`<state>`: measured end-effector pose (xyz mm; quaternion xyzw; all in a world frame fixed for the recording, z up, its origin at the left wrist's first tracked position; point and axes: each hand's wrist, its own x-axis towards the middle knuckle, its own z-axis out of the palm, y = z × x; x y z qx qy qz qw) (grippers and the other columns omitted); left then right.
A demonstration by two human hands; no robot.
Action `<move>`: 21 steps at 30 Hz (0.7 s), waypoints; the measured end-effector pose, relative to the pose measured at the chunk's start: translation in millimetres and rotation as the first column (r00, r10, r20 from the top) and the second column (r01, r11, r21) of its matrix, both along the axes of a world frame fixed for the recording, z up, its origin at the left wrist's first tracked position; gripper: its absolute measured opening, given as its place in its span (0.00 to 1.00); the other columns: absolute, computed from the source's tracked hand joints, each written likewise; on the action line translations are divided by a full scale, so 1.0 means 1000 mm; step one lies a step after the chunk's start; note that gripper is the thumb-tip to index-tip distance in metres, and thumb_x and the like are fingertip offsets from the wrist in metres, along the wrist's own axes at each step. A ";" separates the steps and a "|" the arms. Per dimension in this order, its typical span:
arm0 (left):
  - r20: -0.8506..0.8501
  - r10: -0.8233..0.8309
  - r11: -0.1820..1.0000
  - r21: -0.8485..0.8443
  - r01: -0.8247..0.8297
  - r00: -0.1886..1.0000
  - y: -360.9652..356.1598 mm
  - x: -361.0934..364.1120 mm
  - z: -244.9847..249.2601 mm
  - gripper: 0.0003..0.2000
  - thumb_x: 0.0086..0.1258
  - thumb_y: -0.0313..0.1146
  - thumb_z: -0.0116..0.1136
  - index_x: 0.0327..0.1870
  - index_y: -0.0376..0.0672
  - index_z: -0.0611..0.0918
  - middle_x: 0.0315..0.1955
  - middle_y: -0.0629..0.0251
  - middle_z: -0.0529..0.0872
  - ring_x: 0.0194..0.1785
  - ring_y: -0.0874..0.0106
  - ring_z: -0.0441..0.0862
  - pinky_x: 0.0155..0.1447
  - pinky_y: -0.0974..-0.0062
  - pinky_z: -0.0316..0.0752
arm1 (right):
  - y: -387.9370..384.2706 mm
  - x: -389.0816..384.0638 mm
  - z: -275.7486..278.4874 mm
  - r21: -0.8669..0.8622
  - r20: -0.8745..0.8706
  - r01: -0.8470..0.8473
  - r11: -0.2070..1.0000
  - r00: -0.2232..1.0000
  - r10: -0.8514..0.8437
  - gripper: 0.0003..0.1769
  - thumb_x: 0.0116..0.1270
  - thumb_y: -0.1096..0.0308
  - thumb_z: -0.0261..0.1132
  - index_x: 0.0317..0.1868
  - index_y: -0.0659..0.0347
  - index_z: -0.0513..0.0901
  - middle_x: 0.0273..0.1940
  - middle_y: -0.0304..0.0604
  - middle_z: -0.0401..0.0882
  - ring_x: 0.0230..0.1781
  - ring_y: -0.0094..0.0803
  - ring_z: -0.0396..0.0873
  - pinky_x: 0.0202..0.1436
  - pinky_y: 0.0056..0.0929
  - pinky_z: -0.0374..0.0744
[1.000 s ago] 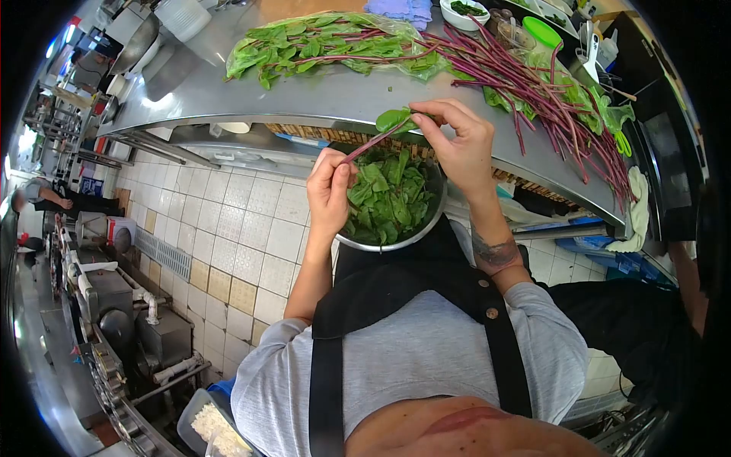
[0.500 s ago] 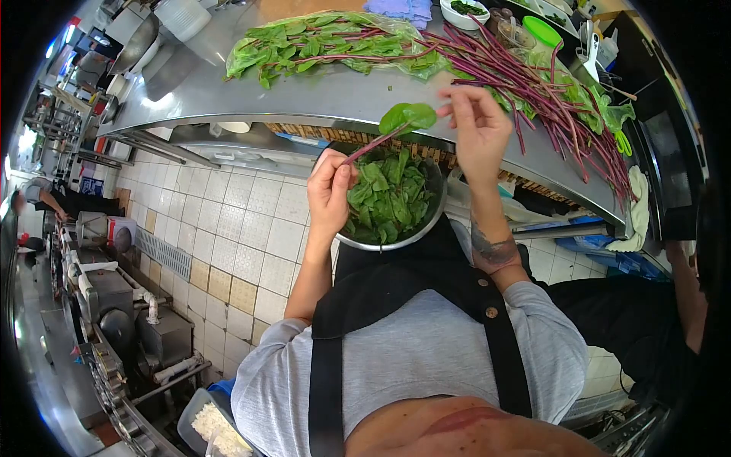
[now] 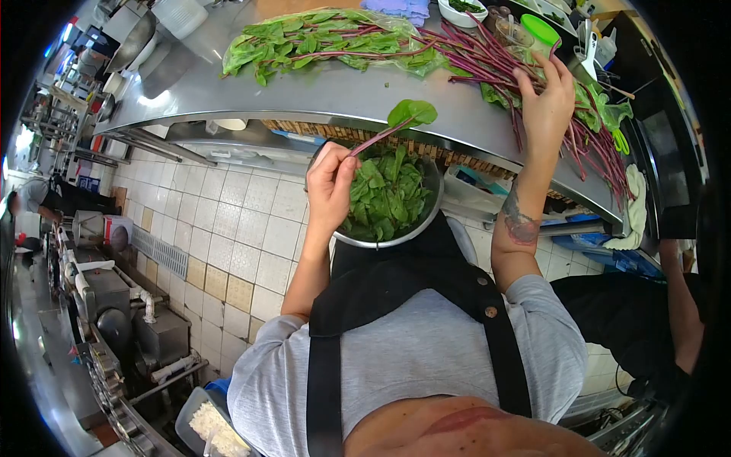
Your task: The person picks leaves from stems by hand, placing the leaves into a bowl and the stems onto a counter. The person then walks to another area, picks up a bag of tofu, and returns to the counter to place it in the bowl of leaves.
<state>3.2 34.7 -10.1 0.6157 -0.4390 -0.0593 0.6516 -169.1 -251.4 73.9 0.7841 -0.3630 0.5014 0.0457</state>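
Left grip [image 3: 330, 190] pinched closed on a single red-stemmed leafy sprig [image 3: 412, 113], above the metal bowl [image 3: 435, 190] of green leaves [image 3: 384, 194]. Right grip [image 3: 550, 107] has just swung away, leaving the left holding alone; it's half open at the purple-red stems [image 3: 487, 57] on the counter [image 3: 304, 95], contact hard to call. Slender stem, broad glossy leaf on that sprig!
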 end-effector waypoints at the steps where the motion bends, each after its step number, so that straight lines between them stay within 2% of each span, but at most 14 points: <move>1: 0.048 0.014 1.000 0.017 -0.014 0.999 -0.001 -0.001 0.002 0.05 0.69 0.24 0.55 0.31 0.33 0.78 0.27 0.64 0.76 0.30 0.73 0.73 0.34 0.77 0.68 | 0.005 0.001 0.001 -0.048 0.049 -0.080 0.996 0.995 0.083 0.21 0.55 0.61 0.74 0.50 0.51 0.85 0.58 0.47 0.77 0.57 0.44 0.75 0.57 0.44 0.75; 2: 0.096 0.016 0.999 0.032 -0.020 0.995 -0.001 -0.002 0.005 0.04 0.68 0.23 0.56 0.32 0.33 0.78 0.27 0.63 0.76 0.30 0.71 0.74 0.34 0.77 0.68 | 0.012 0.002 0.003 -0.101 0.095 -0.157 0.982 0.981 0.167 0.16 0.56 0.62 0.73 0.46 0.51 0.87 0.56 0.46 0.78 0.55 0.41 0.76 0.56 0.42 0.75; 4: 0.192 0.019 0.998 0.059 -0.031 0.981 -0.002 -0.006 0.017 0.02 0.66 0.22 0.57 0.32 0.34 0.79 0.27 0.61 0.76 0.30 0.69 0.74 0.35 0.75 0.69 | 0.047 0.016 0.008 -0.088 0.128 -0.469 0.879 0.870 0.476 0.07 0.57 0.68 0.70 0.38 0.51 0.89 0.49 0.40 0.81 0.48 0.37 0.77 0.52 0.36 0.75; 6: 0.231 0.004 0.997 0.076 -0.023 0.973 -0.002 -0.009 0.020 0.01 0.65 0.21 0.58 0.33 0.34 0.79 0.27 0.61 0.76 0.30 0.68 0.75 0.35 0.74 0.69 | 0.085 0.024 0.004 0.118 0.086 -0.767 0.630 0.640 0.763 0.10 0.56 0.70 0.71 0.40 0.52 0.89 0.45 0.38 0.81 0.44 0.37 0.77 0.50 0.33 0.75; 8: 0.268 -0.005 0.996 0.085 -0.018 0.963 -0.003 -0.011 0.024 0.01 0.64 0.21 0.59 0.33 0.34 0.80 0.28 0.60 0.76 0.31 0.67 0.75 0.35 0.73 0.70 | 0.113 0.033 0.003 0.128 -0.096 -0.834 0.536 0.528 0.844 0.11 0.55 0.69 0.71 0.40 0.54 0.88 0.40 0.37 0.80 0.40 0.37 0.77 0.46 0.32 0.76; 11: 0.314 0.000 0.995 0.096 -0.032 0.949 0.000 -0.014 0.027 0.02 0.63 0.21 0.61 0.35 0.35 0.81 0.29 0.61 0.77 0.31 0.68 0.76 0.35 0.73 0.71 | 0.116 0.037 -0.014 0.282 -0.145 -0.824 0.491 0.469 0.871 0.11 0.54 0.68 0.71 0.39 0.57 0.87 0.37 0.38 0.78 0.40 0.36 0.76 0.43 0.31 0.76; 12: 0.330 0.006 0.994 0.100 -0.042 0.944 0.000 -0.014 0.028 0.03 0.62 0.21 0.61 0.35 0.35 0.82 0.29 0.61 0.77 0.31 0.68 0.76 0.35 0.74 0.71 | 0.116 0.039 -0.018 0.270 -0.097 -0.844 0.464 0.456 0.885 0.09 0.55 0.70 0.71 0.37 0.59 0.86 0.35 0.39 0.77 0.36 0.35 0.77 0.39 0.30 0.76; 18: 0.291 0.042 0.999 -0.001 -0.044 0.956 -0.006 -0.023 0.034 0.05 0.60 0.22 0.64 0.36 0.36 0.84 0.29 0.63 0.77 0.32 0.70 0.77 0.34 0.76 0.71 | 0.132 0.040 -0.023 0.336 0.366 -0.872 0.355 0.468 0.804 0.04 0.59 0.78 0.68 0.35 0.64 0.84 0.35 0.40 0.78 0.27 0.26 0.75 0.31 0.25 0.74; 21: 0.282 0.019 0.998 -0.068 0.001 0.959 -0.012 -0.031 0.046 0.05 0.60 0.24 0.65 0.36 0.36 0.85 0.30 0.62 0.78 0.32 0.70 0.77 0.34 0.76 0.70 | 0.134 0.040 -0.036 0.305 0.582 -0.923 0.233 0.375 0.722 0.03 0.62 0.80 0.66 0.37 0.67 0.83 0.36 0.37 0.78 0.29 0.21 0.74 0.32 0.21 0.72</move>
